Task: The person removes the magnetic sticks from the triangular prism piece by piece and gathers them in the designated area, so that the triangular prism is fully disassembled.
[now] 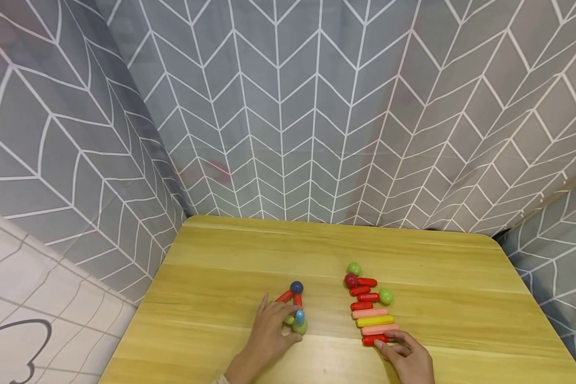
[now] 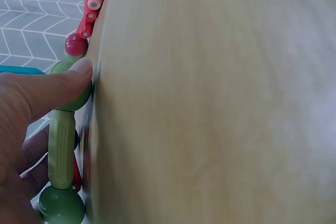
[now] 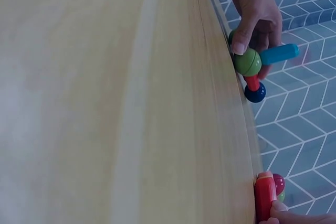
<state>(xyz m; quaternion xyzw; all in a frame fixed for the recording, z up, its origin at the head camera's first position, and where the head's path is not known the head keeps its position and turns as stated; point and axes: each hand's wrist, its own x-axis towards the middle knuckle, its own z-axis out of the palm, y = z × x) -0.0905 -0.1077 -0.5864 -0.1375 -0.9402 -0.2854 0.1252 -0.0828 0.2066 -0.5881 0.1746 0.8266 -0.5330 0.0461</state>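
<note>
My left hand (image 1: 268, 332) grips a small frame of toy rods and balls on the table, its thumb on a green ball (image 1: 300, 327). A light blue rod (image 1: 300, 317) stands up from that ball. In the left wrist view, a light green rod (image 2: 61, 150) joins it to another green ball (image 2: 62, 204). Red rods (image 1: 298, 301) run to a dark blue ball (image 1: 296, 287) at the far corner. The fingers partly hide the frame. My right hand (image 1: 409, 359) pinches a red rod (image 1: 370, 340) at the near end of a row of loose rods.
Beyond that rod lie pink rods (image 1: 380, 330), a yellow rod (image 1: 375, 321) and several red rods (image 1: 362, 306). A dark red ball (image 1: 351, 280) and two green balls (image 1: 386, 296) sit beside them. A patterned curtain (image 1: 297, 133) hangs behind the wooden table (image 1: 230, 250).
</note>
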